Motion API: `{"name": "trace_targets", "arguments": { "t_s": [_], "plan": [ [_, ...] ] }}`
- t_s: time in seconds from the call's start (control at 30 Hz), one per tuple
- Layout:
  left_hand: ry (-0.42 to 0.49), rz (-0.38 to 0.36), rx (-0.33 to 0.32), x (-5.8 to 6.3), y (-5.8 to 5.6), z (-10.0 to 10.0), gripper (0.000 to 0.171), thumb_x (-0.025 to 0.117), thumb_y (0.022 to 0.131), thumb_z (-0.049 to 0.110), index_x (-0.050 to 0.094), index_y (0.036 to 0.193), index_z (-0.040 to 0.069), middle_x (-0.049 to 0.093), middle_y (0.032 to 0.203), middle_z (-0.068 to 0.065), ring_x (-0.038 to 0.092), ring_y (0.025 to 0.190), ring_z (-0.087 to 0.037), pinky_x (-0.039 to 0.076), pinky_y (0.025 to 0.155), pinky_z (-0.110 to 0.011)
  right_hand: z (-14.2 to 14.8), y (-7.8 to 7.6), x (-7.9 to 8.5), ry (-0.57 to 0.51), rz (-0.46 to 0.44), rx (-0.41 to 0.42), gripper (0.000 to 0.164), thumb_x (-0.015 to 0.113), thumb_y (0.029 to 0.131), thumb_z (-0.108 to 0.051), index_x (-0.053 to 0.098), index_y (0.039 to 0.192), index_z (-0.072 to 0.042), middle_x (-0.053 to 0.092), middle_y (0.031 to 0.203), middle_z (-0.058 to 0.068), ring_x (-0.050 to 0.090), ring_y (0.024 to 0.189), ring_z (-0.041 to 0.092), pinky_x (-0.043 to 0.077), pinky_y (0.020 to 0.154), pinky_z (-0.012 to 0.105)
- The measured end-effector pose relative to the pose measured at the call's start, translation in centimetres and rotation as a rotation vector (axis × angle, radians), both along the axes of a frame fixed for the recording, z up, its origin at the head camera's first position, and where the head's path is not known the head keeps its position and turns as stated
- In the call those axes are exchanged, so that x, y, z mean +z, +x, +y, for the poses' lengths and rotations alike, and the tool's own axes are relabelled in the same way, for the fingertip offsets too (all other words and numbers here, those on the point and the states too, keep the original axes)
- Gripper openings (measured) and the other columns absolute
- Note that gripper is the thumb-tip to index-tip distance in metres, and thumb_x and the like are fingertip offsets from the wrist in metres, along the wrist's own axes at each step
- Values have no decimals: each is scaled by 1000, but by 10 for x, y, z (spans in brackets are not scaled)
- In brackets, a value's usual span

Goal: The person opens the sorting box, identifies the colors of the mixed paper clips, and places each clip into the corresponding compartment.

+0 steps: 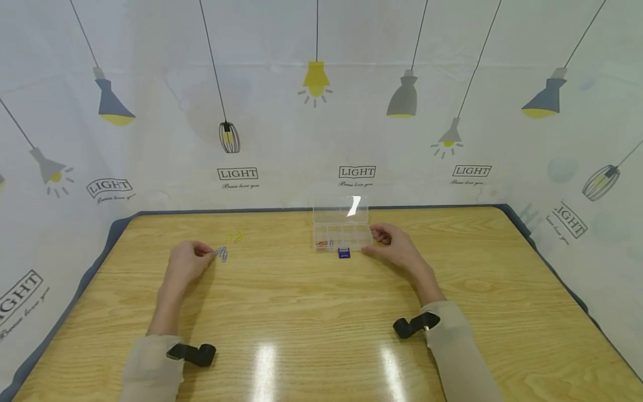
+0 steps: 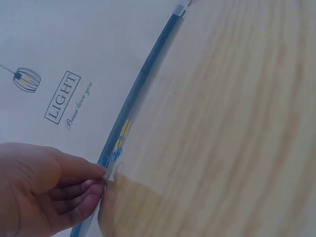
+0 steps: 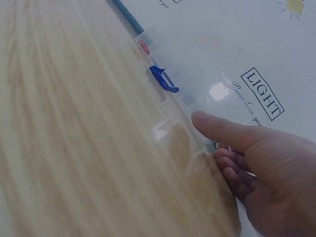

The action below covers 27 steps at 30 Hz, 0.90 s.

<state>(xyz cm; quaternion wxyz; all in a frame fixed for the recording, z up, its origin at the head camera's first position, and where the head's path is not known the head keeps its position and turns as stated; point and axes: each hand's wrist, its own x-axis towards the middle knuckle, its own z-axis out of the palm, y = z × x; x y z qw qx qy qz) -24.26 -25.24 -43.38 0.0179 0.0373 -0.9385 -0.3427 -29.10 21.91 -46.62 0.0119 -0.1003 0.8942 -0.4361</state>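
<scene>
In the head view my left hand (image 1: 190, 259) pinches a blue paper clip (image 2: 104, 160) between thumb and fingertips. Other blue paper clips (image 1: 224, 255) lie on the table by those fingertips, and yellow paper clips (image 1: 234, 237) lie just behind them. My right hand (image 1: 399, 247) holds the right end of a clear plastic compartment box (image 1: 358, 244), thumb at its front corner and fingers along its side. The lid (image 1: 331, 212) stands raised at the back. Red paper clips (image 1: 321, 244) sit in the leftmost compartment, with a blue one (image 1: 331, 244) in the compartment beside it.
A dark blue latch (image 1: 344, 253) sticks out from the box's front. The wooden table (image 1: 301, 301) ends at a dark blue edging against a white printed backdrop (image 1: 281, 111). Black wrist cameras (image 1: 193, 354) sit on both sleeves.
</scene>
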Motion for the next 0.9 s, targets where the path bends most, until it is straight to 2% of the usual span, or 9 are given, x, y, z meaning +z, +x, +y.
{"name": "trace_targets", "arguments": {
  "t_s": [0.37, 0.7, 0.9],
  "plan": [
    [26, 57, 3, -3, -2, 9, 19, 65, 94, 7, 70, 100, -10, 70, 96, -23, 64, 89, -36, 52, 79, -45, 0, 0, 0, -9, -9, 0, 65, 86, 82, -27, 58, 135, -2, 60, 113, 11, 53, 103, 27, 45, 94, 40],
    [100, 163, -2, -2, -8, 29, 19, 68, 94, 11, 73, 100, -7, 73, 94, -19, 69, 85, -31, 55, 73, -34, 0, -1, -1, -13, -4, 11, 64, 86, 82, -29, 59, 134, -3, 60, 110, 10, 53, 100, 25, 45, 92, 39],
    [144, 199, -26, 1, -11, 46, 19, 68, 94, 10, 73, 100, -7, 73, 95, -21, 69, 88, -33, 57, 80, -42, 1, -1, -2, -11, -7, 8, 65, 86, 82, -29, 58, 135, -3, 60, 111, 10, 53, 101, 25, 45, 93, 39]
  ]
}}
